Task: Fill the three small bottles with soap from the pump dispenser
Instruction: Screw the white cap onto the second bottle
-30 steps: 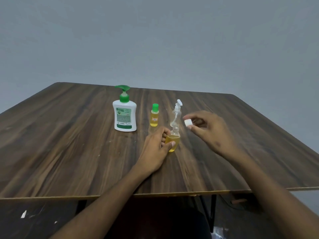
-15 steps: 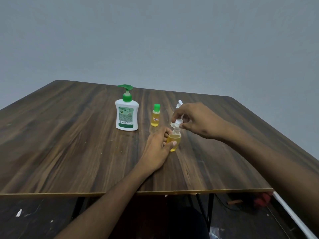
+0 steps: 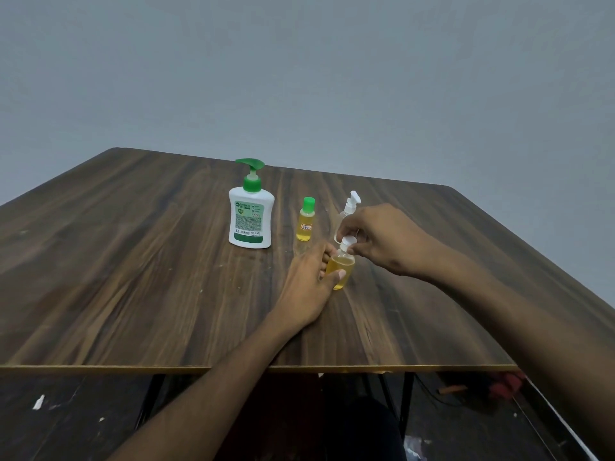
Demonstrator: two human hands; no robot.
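Left hand [image 3: 307,287] fingers clamp the soap-filled bottle [image 3: 340,269] upright on the surface [image 3: 133,277]; right hand [image 3: 382,241] fingers pinch its white cap [image 3: 347,241]. Cross-threading or tipping risks a spill.

Head view: single wide-angle camera, worn, facing forward and down.

We look from the near edge of the wooden table [image 3: 133,277] toward a grey wall [image 3: 299,78] at 12 o'clock. Both forearms enter from 5 and 7 o'clock; the left hand [image 3: 307,287] and right hand [image 3: 382,241] sit close, near centre. We have no second view to overlap with.
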